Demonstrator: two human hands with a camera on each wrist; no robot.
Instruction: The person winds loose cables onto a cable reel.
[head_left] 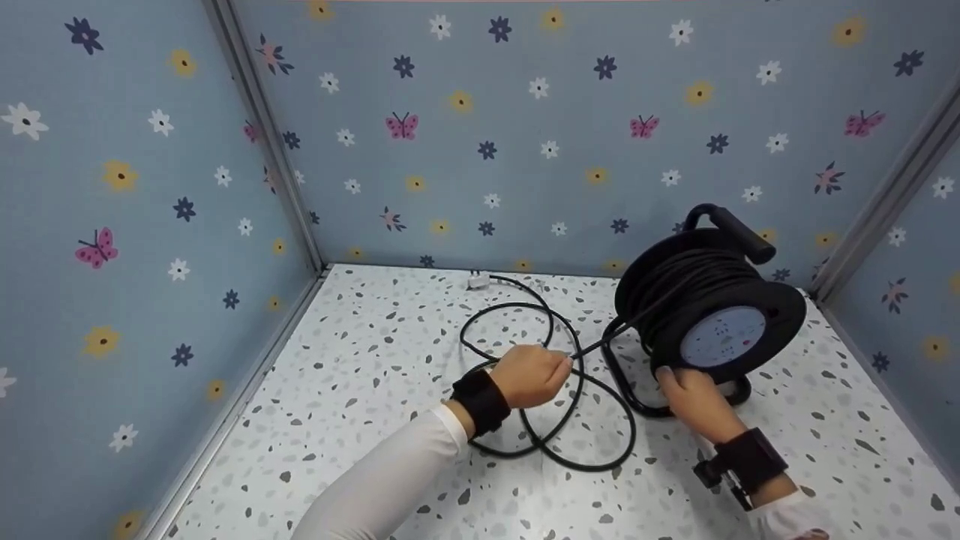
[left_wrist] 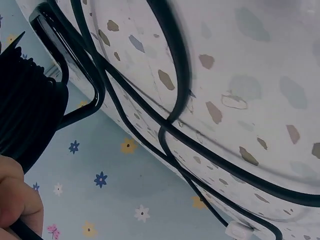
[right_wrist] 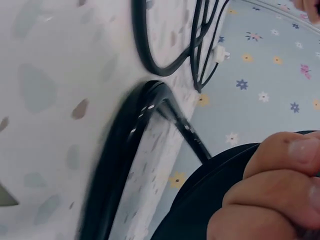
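A black cable reel (head_left: 712,300) with a pale round socket face stands on its tubular frame (head_left: 630,397) at the right. My left hand (head_left: 529,375) grips the black cable (head_left: 600,343), which runs from that fist up to the wound drum. In the left wrist view the left hand (left_wrist: 17,200) has its fingers curled round the cable, with the drum just beyond. My right hand (head_left: 694,401) holds the reel's lower front rim, thumb on the outer face. The right wrist view shows the right hand's fingers (right_wrist: 265,200) bent over the flange (right_wrist: 200,200).
Loose loops of cable (head_left: 577,469) lie on the speckled white tabletop (head_left: 337,390), partly under the left hand. The cable ends in a white plug (head_left: 478,281) near the back wall. Flowered blue panels (head_left: 480,150) enclose the table at the back and both sides.
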